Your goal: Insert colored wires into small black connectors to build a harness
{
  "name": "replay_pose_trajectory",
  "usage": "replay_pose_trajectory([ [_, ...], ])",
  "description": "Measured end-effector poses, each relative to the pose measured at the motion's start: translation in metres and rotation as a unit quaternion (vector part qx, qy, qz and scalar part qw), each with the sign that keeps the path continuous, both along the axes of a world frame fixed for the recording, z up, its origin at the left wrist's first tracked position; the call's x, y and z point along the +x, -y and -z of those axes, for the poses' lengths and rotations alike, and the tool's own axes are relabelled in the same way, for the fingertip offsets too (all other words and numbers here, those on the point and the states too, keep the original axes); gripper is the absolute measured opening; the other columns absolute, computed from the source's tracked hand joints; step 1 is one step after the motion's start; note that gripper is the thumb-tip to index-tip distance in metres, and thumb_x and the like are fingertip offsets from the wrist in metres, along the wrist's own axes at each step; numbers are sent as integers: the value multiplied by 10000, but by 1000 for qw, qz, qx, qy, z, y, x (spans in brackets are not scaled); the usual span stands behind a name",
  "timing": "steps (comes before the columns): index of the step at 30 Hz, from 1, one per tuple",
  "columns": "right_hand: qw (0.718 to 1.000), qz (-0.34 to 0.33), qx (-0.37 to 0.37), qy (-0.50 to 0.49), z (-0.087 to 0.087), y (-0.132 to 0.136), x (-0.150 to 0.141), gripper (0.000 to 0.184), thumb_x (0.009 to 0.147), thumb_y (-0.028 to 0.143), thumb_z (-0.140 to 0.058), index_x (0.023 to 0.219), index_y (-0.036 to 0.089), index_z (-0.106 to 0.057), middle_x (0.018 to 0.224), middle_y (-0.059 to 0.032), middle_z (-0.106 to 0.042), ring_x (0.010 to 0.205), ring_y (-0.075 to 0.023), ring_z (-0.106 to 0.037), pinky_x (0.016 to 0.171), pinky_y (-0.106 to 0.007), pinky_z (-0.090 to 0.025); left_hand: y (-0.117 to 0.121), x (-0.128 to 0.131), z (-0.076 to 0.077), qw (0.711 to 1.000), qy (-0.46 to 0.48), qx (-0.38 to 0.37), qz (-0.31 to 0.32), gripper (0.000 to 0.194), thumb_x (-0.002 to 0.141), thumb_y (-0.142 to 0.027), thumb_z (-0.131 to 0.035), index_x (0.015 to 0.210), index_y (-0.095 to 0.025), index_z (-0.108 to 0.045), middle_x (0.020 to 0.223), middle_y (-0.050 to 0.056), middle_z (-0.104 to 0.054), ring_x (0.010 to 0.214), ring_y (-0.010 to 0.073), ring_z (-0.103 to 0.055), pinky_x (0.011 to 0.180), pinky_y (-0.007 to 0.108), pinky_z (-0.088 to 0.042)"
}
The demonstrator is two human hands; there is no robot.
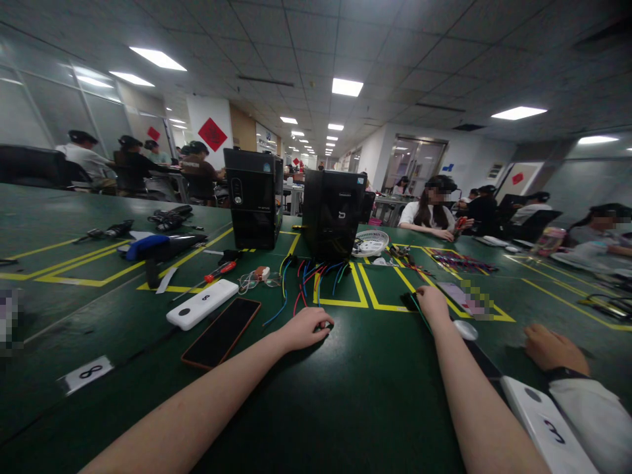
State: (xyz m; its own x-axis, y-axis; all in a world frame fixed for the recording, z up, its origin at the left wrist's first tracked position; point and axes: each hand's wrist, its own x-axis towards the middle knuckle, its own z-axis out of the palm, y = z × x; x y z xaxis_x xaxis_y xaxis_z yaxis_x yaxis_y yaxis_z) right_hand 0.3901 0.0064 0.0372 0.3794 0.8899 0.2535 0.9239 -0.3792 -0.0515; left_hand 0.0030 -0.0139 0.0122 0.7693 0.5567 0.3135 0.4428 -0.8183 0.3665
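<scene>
My left hand (307, 327) rests on the green table with its fingers curled together; whatever they may hold is hidden. Ahead of it lie several loose red, blue and green wires (302, 289), spread in front of two black computer cases. My right hand (430, 305) reaches farther forward, its fingers closed at a green wire (421, 311) with a small black piece (409, 301) at its end. The fingertips are partly hidden by the hand itself. Left of my left hand lies a dark-screened phone (222, 332).
Black computer cases (254, 197) (336, 214) stand ahead. On the left are a white numbered box (202, 304), glasses (261, 281) and a screwdriver (220, 271). A white basket (370, 243) stands beyond. A co-worker's hand (555, 349) rests close on the right, by another white box (543, 421).
</scene>
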Motion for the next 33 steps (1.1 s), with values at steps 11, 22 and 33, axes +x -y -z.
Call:
replay_pose_trajectory([
  [11,1000,-19,-8,9,-3,0,-4,281,773,195,-451,910,150,-692,957,-112,-660,878,-202,-595,724,-239,-415,0,0,0,1000,5,-1,1,212,837,-290,-500,1006,-210,-601,872,29,-591,850,170,-548,798,288,-403],
  [22,999,-37,-9,8,-2,1,-6,285,784,204,-437,922,153,-681,966,-95,-654,861,-200,-589,677,-244,-406,0,0,-1,1000,7,1,4,210,833,-277,-502,1007,-211,-599,869,26,-588,843,168,-546,793,285,-399],
  [33,996,-85,-6,18,-2,5,-18,291,810,213,-429,965,180,-674,1024,-80,-636,873,-177,-588,676,-225,-401,-1,1,2,1000,6,7,1,193,825,-264,-511,988,-210,-600,842,20,-585,824,163,-545,786,277,-396],
])
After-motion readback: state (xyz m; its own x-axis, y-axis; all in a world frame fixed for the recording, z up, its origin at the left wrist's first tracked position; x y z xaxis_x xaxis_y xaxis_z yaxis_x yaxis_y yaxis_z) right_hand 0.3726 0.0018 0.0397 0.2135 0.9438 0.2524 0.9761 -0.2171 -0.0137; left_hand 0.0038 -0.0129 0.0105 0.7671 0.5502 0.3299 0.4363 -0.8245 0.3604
